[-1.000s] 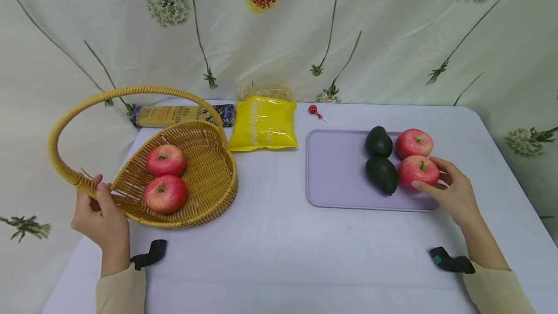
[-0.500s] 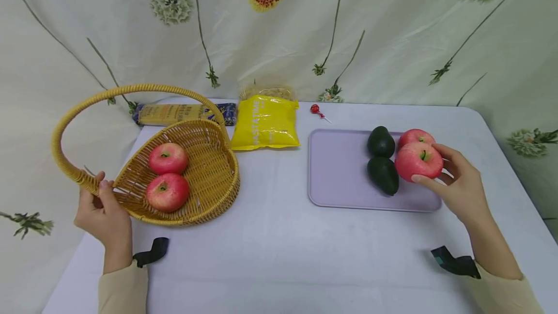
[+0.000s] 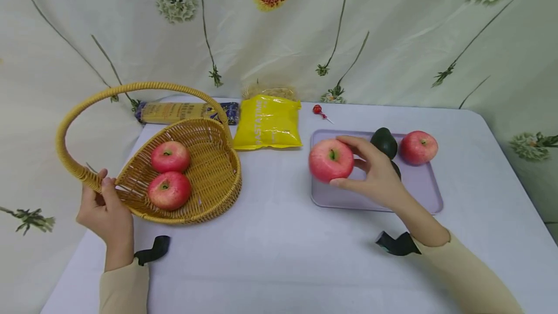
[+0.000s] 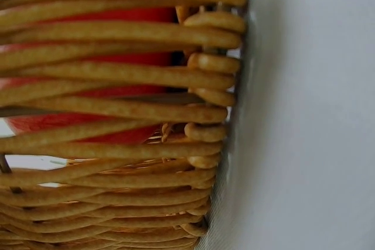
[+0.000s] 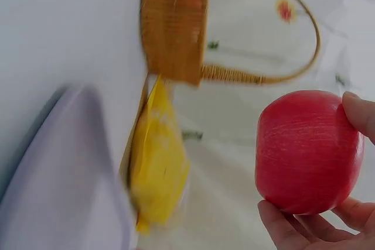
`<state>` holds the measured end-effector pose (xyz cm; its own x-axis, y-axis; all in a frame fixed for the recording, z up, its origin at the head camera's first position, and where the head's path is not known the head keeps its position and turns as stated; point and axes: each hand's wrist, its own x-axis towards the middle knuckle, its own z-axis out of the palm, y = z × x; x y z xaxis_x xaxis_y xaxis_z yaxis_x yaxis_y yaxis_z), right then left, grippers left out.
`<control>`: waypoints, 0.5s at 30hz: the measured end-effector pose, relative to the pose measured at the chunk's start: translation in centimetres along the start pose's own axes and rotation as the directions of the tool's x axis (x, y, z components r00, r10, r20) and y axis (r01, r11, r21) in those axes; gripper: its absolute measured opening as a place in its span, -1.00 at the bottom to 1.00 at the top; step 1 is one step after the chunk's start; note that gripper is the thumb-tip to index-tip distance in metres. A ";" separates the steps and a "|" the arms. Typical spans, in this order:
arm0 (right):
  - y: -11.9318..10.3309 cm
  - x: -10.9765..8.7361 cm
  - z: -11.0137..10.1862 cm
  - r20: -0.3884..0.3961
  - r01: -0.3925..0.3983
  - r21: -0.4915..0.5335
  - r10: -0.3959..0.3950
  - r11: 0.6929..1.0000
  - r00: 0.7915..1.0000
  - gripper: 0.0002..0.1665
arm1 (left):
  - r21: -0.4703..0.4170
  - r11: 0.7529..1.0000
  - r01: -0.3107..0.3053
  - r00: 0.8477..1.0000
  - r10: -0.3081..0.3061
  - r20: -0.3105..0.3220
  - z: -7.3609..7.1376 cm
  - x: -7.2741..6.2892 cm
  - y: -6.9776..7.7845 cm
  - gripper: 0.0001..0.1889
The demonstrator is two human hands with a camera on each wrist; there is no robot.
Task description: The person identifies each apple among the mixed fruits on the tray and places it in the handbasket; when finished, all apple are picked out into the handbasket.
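Note:
In the head view my right hand (image 3: 378,172) grips a red apple (image 3: 331,160) by its side, above the left part of the lilac tray (image 3: 324,200). The right wrist view shows that apple (image 5: 309,151) raised, with thumb and fingers around it. My left hand (image 3: 109,211) pinches the base of the handle of a wicker basket (image 3: 218,178), at its left end. Two apples lie inside the basket, a rear apple (image 3: 170,156) and a front apple (image 3: 169,191). Through the weave in the left wrist view, a red apple (image 4: 117,57) shows.
On the tray's right stand another apple (image 3: 419,148) and a dark avocado (image 3: 384,143); a second avocado (image 3: 396,169) is mostly hidden behind my right hand. Along the back lie a yellow pasta bag (image 3: 269,122), a blue-ended noodle pack (image 3: 174,112) and a red lollipop (image 3: 318,109).
My right hand has lifted the front apple off the tray's right side and carried it left. My left hand keeps its hold on the basket handle.

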<state>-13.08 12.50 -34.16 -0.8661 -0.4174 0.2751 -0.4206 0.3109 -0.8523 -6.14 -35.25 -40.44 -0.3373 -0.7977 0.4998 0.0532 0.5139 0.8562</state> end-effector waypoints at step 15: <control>-6.4 8.9 15.2 0.224 0.136 0.085 -0.152 0.987 0.963 -0.09 | -0.012 1.000 -0.026 1.000 0.026 0.011 -0.2 0.1 -0.6 -0.74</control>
<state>-14.02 -6.13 -33.05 -0.7091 -0.6406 0.2946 -0.5098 0.1771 -0.8419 -6.04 -35.74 -40.86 -0.3461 -0.7805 0.5206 0.0730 0.5308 0.8444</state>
